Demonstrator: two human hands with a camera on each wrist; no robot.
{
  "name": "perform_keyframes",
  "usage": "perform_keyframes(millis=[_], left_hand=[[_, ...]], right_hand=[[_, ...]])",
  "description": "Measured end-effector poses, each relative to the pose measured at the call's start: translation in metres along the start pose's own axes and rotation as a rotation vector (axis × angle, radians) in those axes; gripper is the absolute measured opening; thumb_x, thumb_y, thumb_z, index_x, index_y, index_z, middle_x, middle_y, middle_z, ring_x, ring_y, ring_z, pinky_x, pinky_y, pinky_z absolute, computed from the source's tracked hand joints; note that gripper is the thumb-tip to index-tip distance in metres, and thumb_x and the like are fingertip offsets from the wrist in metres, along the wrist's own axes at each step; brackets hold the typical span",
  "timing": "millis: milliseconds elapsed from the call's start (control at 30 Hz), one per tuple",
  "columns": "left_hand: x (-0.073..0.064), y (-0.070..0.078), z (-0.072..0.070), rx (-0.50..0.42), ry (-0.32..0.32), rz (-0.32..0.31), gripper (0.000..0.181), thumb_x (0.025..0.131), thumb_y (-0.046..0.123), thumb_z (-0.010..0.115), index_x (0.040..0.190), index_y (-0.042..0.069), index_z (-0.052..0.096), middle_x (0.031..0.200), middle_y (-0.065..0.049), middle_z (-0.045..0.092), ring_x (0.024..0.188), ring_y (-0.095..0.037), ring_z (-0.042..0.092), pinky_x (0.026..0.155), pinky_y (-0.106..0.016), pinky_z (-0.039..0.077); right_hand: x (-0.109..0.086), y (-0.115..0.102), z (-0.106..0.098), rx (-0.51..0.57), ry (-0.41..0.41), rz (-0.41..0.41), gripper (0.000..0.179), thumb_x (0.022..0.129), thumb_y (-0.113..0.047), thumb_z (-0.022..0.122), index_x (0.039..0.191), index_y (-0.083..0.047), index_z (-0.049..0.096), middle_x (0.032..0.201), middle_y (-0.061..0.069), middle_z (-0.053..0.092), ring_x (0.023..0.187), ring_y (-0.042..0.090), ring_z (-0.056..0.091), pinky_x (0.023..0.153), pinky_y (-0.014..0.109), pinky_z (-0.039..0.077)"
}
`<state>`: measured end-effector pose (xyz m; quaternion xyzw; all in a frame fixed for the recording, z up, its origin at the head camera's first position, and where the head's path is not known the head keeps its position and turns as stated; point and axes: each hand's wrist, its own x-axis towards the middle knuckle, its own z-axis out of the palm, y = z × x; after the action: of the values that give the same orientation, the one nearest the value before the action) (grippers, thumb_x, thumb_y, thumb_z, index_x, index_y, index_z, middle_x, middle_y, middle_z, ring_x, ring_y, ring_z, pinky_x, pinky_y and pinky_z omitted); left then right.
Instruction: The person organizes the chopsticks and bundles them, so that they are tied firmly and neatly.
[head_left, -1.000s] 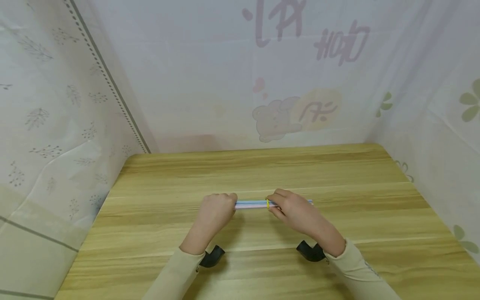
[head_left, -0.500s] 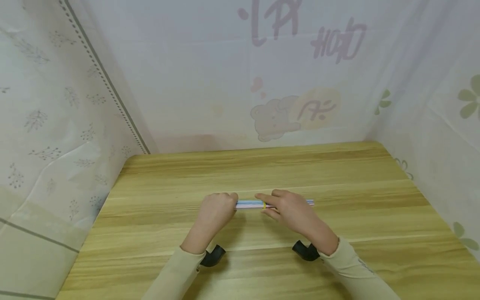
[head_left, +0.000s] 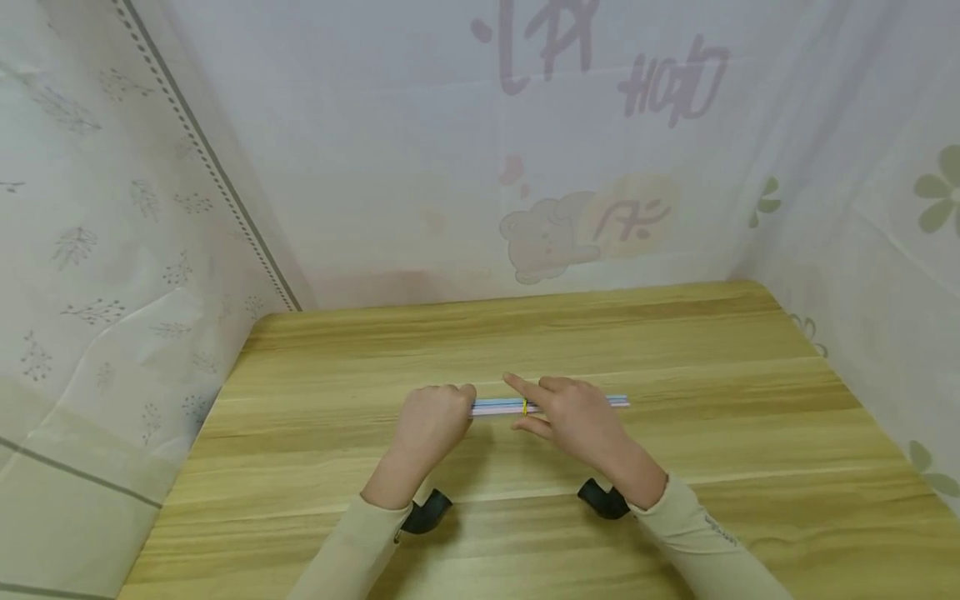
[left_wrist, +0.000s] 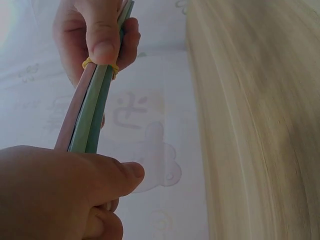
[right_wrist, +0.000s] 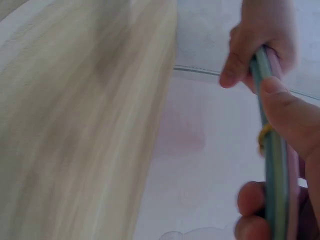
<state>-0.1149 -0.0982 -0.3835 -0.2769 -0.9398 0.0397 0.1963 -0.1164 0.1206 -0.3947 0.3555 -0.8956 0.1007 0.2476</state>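
Note:
A bundle of slim pastel sticks point(head_left: 495, 406), pink, green and blue, lies level between both hands above the table. My left hand point(head_left: 431, 421) grips its left end in a fist, hiding that end. A yellow elastic band point(head_left: 525, 406) goes round the bundle at the fingers of my right hand point(head_left: 581, 414). That hand holds the bundle, its index finger stretched out beyond the sticks, which poke out past its far side. In the right wrist view, the thumb point(right_wrist: 292, 117) lies along the sticks, with fingers curled on the opposite side.
Beneath the hands is a wood-grain table point(head_left: 337, 350). Pale printed cloths hang behind it and at both sides, the back one point(head_left: 375, 167) showing a bear. Black curved pieces point(head_left: 427, 512) stick out at both wrists.
My right hand and the yellow band have shifted a little to the left along the bundle. The right index finger has straightened out. My left hand stays in place.

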Motion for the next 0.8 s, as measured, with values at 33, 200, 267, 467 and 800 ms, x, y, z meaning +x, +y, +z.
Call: perform_keyframes(millis=[33,200,267,467,800], left_hand=[[0.000,0.000,0.000,0.000,0.009,0.001,0.025,0.077,0.016,0.079,0.067,0.010,0.057,0.049,0.003,0.049,0.043,-0.005,0.024,0.036,-0.019,0.027],[0.001,-0.002,0.002,0.001,0.049,0.006,0.032,0.077,0.012,0.077,0.061,0.012,0.049,0.047,0.005,0.037,0.046,-0.005,0.018,0.038,-0.018,0.018],[0.000,-0.003,0.003,0.001,0.061,0.006,0.036,0.077,0.010,0.076,0.059,0.013,0.045,0.047,0.006,0.031,0.047,-0.006,0.016,0.039,-0.018,0.015],[-0.001,-0.004,0.003,0.014,0.064,0.009,0.036,0.075,0.014,0.078,0.060,0.012,0.046,0.047,0.006,0.037,0.046,-0.006,0.019,0.038,-0.019,0.020],[-0.002,-0.001,0.003,0.005,0.024,-0.009,0.029,0.075,0.017,0.080,0.065,0.010,0.054,0.050,0.002,0.049,0.044,-0.006,0.025,0.036,-0.020,0.029]], right_hand=[[0.000,0.001,-0.002,0.021,-0.017,0.010,0.058,0.076,-0.045,0.075,0.127,-0.019,0.063,0.071,-0.002,0.062,0.055,0.007,0.054,0.049,0.020,0.042],[0.000,0.007,-0.013,0.210,-0.142,0.090,0.042,0.081,-0.036,0.074,0.114,-0.010,0.067,0.089,-0.001,0.067,0.066,0.006,0.056,0.058,0.020,0.047],[0.000,0.010,-0.016,0.282,-0.184,0.108,0.032,0.084,-0.030,0.072,0.108,-0.009,0.068,0.089,-0.002,0.065,0.066,0.004,0.053,0.059,0.019,0.046],[0.000,0.014,-0.016,0.318,-0.204,0.079,0.023,0.087,-0.026,0.069,0.104,-0.010,0.069,0.085,-0.005,0.061,0.063,0.000,0.047,0.057,0.015,0.043],[-0.001,0.007,-0.007,0.276,-0.122,0.037,0.029,0.083,-0.024,0.073,0.107,-0.009,0.070,0.081,-0.003,0.062,0.059,0.000,0.047,0.053,0.014,0.041]])
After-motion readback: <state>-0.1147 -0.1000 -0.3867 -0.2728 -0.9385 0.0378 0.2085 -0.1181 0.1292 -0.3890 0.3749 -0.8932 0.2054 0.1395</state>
